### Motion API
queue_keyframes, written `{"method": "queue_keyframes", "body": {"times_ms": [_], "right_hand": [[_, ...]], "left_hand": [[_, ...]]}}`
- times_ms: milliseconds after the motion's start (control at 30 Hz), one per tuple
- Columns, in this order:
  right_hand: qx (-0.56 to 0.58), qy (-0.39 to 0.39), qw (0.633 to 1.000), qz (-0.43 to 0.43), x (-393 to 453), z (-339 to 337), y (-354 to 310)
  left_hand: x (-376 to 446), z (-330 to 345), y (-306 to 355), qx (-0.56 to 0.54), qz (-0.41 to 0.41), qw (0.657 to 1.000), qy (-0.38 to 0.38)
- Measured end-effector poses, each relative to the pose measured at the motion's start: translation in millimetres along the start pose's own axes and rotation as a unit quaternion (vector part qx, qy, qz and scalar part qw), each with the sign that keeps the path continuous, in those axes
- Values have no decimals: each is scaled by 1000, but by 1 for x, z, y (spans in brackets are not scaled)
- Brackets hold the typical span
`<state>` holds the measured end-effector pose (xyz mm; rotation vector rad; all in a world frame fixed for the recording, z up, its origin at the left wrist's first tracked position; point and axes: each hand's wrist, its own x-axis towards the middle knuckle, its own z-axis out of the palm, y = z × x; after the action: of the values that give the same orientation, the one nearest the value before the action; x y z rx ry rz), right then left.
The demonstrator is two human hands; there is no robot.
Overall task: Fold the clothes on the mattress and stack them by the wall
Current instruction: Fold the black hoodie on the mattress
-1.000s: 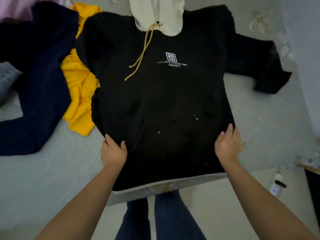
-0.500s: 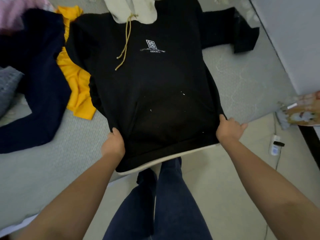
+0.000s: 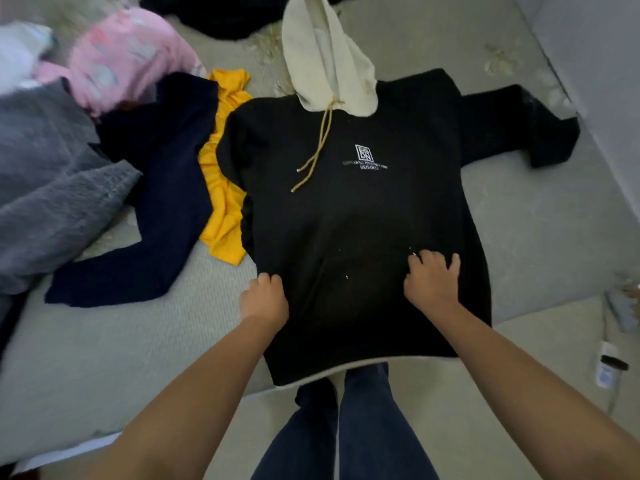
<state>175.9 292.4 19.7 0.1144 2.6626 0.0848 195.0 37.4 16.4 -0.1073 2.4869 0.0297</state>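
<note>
On the mattress [image 3: 540,244], a black hoodie [image 3: 353,216] lies face up and spread flat, its long axis running straight away from the person, cream hood [image 3: 325,60] at the far end and hem at the near edge, where it hangs slightly over the side. The right sleeve [image 3: 519,126] stretches out sideways toward the wall [image 3: 595,57]; the left sleeve is not clearly visible, seemingly tucked along the body beside the yellow garment [image 3: 221,188].

The left hand [image 3: 265,299] sits at the hoodie's left edge near the hem, fingers curled onto the cloth; it appears to pinch the edge, though the grip itself is hidden under the knuckles. The right hand [image 3: 433,280] rests on the front pocket area, fingers spread and slightly bent, pressing the fabric and gripping nothing.

Judgement: the piece is being smoothed ahead of the first fold. The outstretched sleeve lies up and to the right of the right hand, which is the nearer one for bringing it across the chest.

Materials: the hoodie is thick, matte fleece, speckled with pale lint; it should hold a crease poorly and fold bulky. A tan drawcord [image 3: 320,147] trails loose over the chest. The mattress cover is pale and quilted. A navy garment [image 3: 156,209], grey cloth [image 3: 52,188] and a pink item [image 3: 128,60] lie unfolded to the left.
</note>
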Motion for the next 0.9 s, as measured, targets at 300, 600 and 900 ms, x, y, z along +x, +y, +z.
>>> {"method": "queue_keyframes", "body": {"times_ms": [300, 600, 900], "right_hand": [[67, 74, 969, -227, 113, -60, -115], [-72, 136, 867, -473, 205, -94, -237], [-161, 202, 803, -537, 231, -120, -253]], "left_hand": [[87, -68, -31, -81, -64, 988, 114], [127, -58, -88, -240, -167, 939, 183], [151, -30, -108, -387, -155, 890, 185]]}}
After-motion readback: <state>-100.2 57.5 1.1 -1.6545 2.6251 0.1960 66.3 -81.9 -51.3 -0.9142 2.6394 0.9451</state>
